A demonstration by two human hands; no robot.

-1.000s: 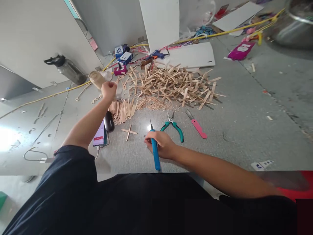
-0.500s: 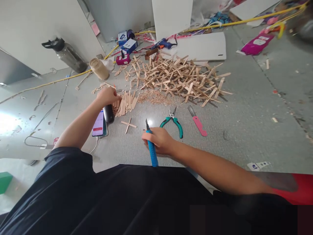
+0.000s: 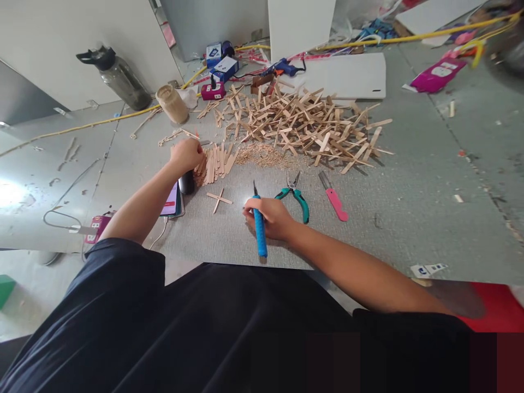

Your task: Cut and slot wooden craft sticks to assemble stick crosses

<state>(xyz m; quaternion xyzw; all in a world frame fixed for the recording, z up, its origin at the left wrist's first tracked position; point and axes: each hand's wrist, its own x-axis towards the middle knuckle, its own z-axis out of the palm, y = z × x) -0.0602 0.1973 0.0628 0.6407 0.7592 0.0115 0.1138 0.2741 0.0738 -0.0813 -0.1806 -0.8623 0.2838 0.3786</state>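
Note:
In my right hand (image 3: pixel 275 217) is a craft knife (image 3: pixel 260 229) with a textured blue handle, its dark blade pointing away from me. My left hand (image 3: pixel 187 155) is at the left end of a row of flat craft sticks (image 3: pixel 216 164), fingers curled in; whatever they hold is hidden. Between the hands, a small cross of two craft sticks (image 3: pixel 220 200) lies on the table. Green-handled pliers (image 3: pixel 302 204) sit just beyond my right hand, jaws apart. A pink-handled tool (image 3: pixel 337 204) with a metal blade rests right of them.
A large heap of craft sticks (image 3: pixel 311 125) spreads across the back, with wood bits (image 3: pixel 262 155) before it. A phone (image 3: pixel 170 200) and a black object (image 3: pixel 187 183) lie by my left forearm. Behind stand a jar (image 3: pixel 172 103) and a bottle (image 3: pixel 125 82); a blue glue gun (image 3: pixel 286 67) lies farther back.
My left hand has curled in further at the row of sticks. My right hand has turned the craft knife slightly, still gripping it. The whole view has shifted a little.

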